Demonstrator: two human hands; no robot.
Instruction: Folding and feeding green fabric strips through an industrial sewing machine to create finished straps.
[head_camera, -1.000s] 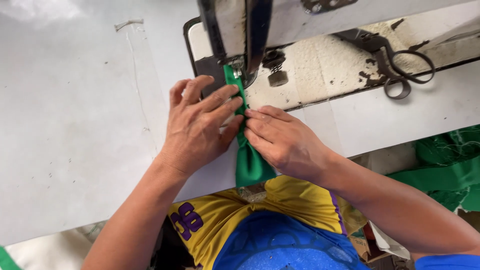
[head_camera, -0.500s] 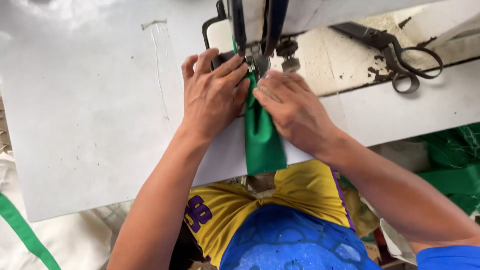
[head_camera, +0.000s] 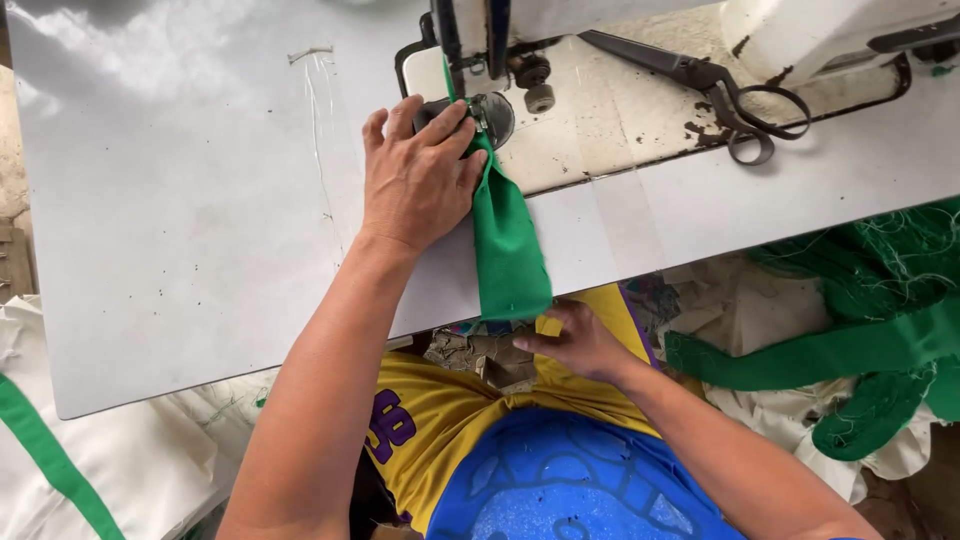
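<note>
A folded green fabric strip (head_camera: 508, 240) runs from under the presser foot (head_camera: 487, 112) of the sewing machine down over the front edge of the white table (head_camera: 180, 230). My left hand (head_camera: 418, 180) lies flat on the table, fingers spread, pressing the strip's left edge just in front of the foot. My right hand (head_camera: 575, 340) is below the table edge, over my lap, pinching the lower end of the green strip.
Dark scissors (head_camera: 720, 85) lie on the machine bed at the upper right. Green fabric strips and tangled thread (head_camera: 870, 320) are piled on the right below the table. Another green strip (head_camera: 50, 450) hangs over white cloth at the lower left.
My right hand has left the table top and dropped below the edge to the strip's lower end. The left hand stays by the presser foot. More green fabric now hangs down.
</note>
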